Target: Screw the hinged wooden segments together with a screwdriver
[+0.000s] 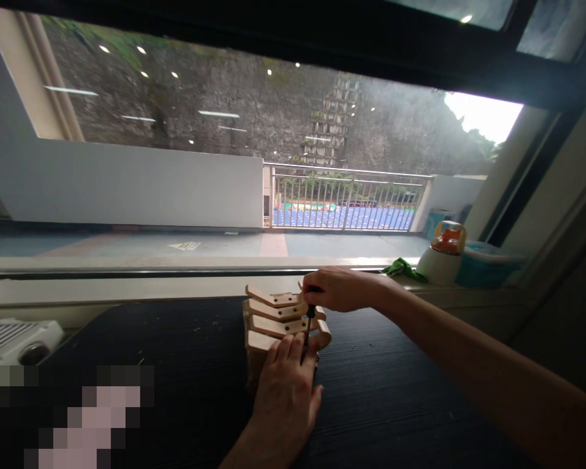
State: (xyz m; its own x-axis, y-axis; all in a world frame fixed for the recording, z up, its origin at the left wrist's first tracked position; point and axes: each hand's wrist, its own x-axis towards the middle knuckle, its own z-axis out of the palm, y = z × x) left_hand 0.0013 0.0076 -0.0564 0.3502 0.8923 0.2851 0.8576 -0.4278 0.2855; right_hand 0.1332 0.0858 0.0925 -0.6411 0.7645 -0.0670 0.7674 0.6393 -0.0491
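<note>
My right hand (342,288) is closed round the black handle of a screwdriver (311,311). The tool stands upright, its shaft pointing down at a row of pale wooden pieces (273,324) with angled ends and dark round holes. Below them is a block-like base (251,368), partly covered by my arm. My left hand (288,381) grips the nearest wooden piece, fingers over its top and thumb along the right side. The screwdriver's tip reaches down beside my left fingertips; its exact contact is hidden.
A dark wood-grain table (176,378) stands against a window sill (127,290). A white vented appliance (22,340) is at the left. On the sill at right are a green cloth (403,269), a white jug (439,264) and a blue plastic box (488,266). A pixelated patch covers the lower left.
</note>
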